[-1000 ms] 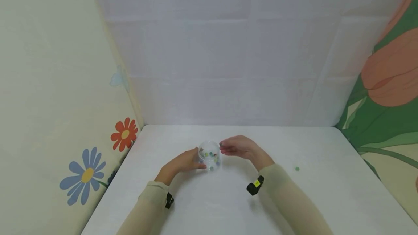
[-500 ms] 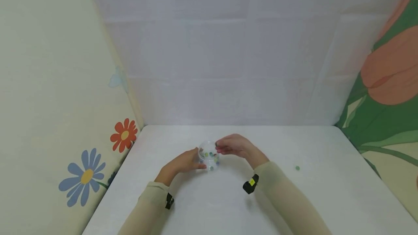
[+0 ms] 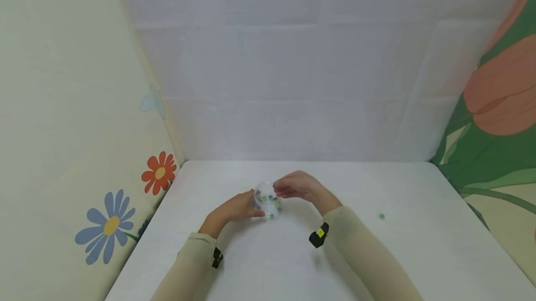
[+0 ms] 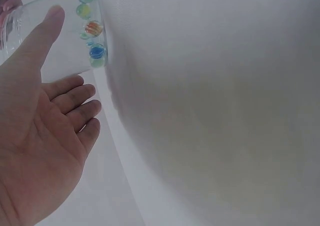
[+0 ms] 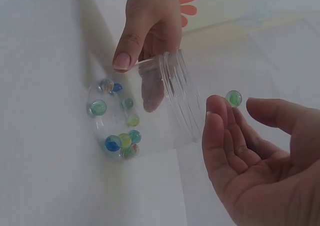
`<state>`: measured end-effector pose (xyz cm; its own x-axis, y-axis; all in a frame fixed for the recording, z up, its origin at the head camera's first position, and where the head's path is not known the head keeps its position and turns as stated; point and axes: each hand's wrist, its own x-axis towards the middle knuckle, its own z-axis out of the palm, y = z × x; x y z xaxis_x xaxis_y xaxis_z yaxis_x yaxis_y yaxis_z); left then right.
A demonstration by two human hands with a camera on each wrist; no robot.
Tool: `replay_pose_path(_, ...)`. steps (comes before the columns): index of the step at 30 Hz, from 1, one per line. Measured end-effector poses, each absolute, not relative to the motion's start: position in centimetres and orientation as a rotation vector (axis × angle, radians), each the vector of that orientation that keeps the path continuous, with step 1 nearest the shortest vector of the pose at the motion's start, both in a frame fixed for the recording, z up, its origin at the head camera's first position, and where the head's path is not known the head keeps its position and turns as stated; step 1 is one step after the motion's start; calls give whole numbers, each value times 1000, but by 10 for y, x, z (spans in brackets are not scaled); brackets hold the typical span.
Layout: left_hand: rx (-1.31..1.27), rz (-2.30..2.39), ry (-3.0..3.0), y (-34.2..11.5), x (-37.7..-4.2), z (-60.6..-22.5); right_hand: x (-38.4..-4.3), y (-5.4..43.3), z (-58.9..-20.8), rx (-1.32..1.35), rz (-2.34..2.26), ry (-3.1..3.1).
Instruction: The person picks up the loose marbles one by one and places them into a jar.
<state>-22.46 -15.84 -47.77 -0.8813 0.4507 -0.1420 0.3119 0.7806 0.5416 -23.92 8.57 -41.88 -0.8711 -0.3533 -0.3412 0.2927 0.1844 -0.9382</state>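
A clear plastic jar (image 3: 263,204) stands upright on the white table, its ridged mouth uppermost. Several coloured glass marbles (image 5: 113,143) lie on its bottom. My left hand (image 3: 236,206) grips the jar from the left, thumb on the near side and fingers behind. At the jar's mouth is my right hand (image 3: 303,185), holding a green marble (image 5: 233,97) between thumb and finger at the fingertips. In the left wrist view, the thumb of my left hand (image 4: 47,121) lies along the jar wall, and marbles show through the bottom.
One loose green marble (image 3: 381,216) lies on the white tabletop (image 3: 418,254) to the right of my right arm. A white cloth wall (image 3: 268,68) rises behind the table. Flower-printed panels (image 3: 110,224) flank both sides.
My right hand has moved left with its marble, from beside the jar to over its mouth. The left hand and the jar have stayed put.
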Motion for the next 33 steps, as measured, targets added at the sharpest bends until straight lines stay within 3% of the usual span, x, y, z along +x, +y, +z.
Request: replay_pose_path(33, 588, 713, 2726, -157, -225, -478, -231, 127, -420, -15, -1671, 2035)
